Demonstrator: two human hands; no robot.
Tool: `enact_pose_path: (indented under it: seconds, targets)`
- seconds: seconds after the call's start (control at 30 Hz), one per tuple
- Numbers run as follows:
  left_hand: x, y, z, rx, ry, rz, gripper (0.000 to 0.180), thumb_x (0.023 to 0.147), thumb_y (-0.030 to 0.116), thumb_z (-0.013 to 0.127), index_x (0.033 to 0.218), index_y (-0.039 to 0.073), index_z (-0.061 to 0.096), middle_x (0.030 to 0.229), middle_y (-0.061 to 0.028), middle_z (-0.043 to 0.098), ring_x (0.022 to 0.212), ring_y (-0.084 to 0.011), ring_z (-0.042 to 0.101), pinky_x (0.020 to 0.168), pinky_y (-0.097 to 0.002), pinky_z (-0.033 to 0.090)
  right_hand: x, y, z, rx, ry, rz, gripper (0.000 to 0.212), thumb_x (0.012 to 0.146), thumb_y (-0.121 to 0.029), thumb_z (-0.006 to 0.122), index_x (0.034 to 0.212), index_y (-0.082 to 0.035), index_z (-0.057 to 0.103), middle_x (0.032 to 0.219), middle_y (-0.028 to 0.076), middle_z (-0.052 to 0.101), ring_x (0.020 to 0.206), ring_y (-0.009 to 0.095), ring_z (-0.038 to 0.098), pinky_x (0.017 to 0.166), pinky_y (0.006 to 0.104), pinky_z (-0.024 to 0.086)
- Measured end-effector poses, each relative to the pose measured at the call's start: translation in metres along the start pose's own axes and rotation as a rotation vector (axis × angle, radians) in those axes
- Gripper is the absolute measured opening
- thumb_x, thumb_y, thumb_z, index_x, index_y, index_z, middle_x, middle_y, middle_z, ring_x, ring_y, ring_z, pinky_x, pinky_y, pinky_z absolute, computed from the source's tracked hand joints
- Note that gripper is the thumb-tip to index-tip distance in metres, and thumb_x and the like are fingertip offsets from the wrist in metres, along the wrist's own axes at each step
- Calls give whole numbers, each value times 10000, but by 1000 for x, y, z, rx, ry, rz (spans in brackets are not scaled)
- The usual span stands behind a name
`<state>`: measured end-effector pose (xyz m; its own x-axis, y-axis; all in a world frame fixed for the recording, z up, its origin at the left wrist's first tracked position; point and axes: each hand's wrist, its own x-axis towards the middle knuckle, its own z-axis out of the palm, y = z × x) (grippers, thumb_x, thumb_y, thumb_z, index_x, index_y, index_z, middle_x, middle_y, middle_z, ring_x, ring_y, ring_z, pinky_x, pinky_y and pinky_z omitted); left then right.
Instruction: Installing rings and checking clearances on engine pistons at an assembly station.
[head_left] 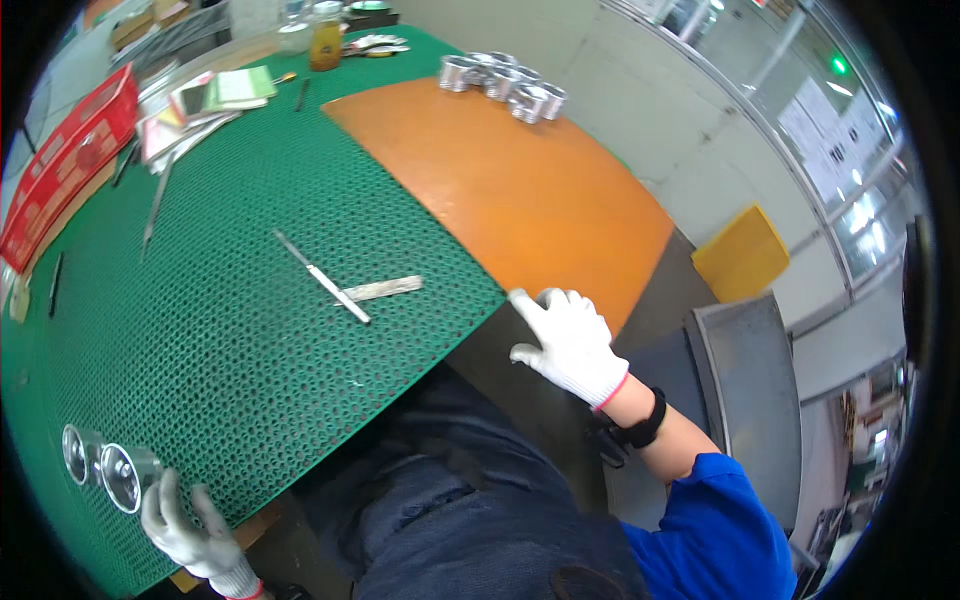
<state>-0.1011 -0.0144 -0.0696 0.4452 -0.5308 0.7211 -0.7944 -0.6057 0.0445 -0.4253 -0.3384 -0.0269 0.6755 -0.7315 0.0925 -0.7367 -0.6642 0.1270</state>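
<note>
Rings (128,478), 2, on green mat (230,330) near-left corner; our left hand (188,530) beside, can't tell grip; our right hand (572,343) released, near-right corner.

The green mat (220,340) looks like matt plastic or rubber, its surface rough with small holes. On it, the thin tool (322,280) has a smooth, pale handle and a metal-looking blade; the strip (390,288) looks rough and dull. At the mat's near left corner, two glossy rings (122,480) look like metal or clear plastic. Knitted white cloth covers the left hand (188,525) there and the right hand (570,345) by its right corner. Right of the mat, the orange board (510,190) is smooth with a soft sheen. Along its left edge, the red crate (75,160) is shiny plastic.
</note>
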Motion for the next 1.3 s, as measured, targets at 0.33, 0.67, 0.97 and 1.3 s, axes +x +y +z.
enact_pose_path:
  seconds: [0.33,0.67,0.97,1.3]
  targets:
    - [-2,27,39,-457,-181,-26,308,809,9,670,1116,28,651,1105,-171,609,1007,-343,596,891,-437,466,5,20,40,-148,163,-6,527,831,-64,515,1357,-57,474,847,132,573,687,273,623,609,397,528]
    - [-3,30,35,-454,-221,-24,263,821,12,657,1084,12,641,1081,-173,619,991,-353,601,871,-432,474,-48,43,2,-160,1,-10,504,865,-77,484,1368,-66,461,838,142,591,697,284,645,622,416,535]
    - [-4,26,37,-381,-270,29,243,872,36,644,1113,3,646,1102,-177,621,1024,-340,609,885,-427,485,-128,88,-17,-165,-86,4,577,832,-78,510,1402,-157,457,739,106,523,638,296,593,530,425,470]
    - [-6,23,42,-365,-293,53,246,883,57,647,1123,1,648,1112,-177,625,1034,-345,609,898,-435,482,-170,134,-4,-200,-83,20,600,836,-43,493,1413,-201,463,692,97,486,598,295,552,535,414,439]
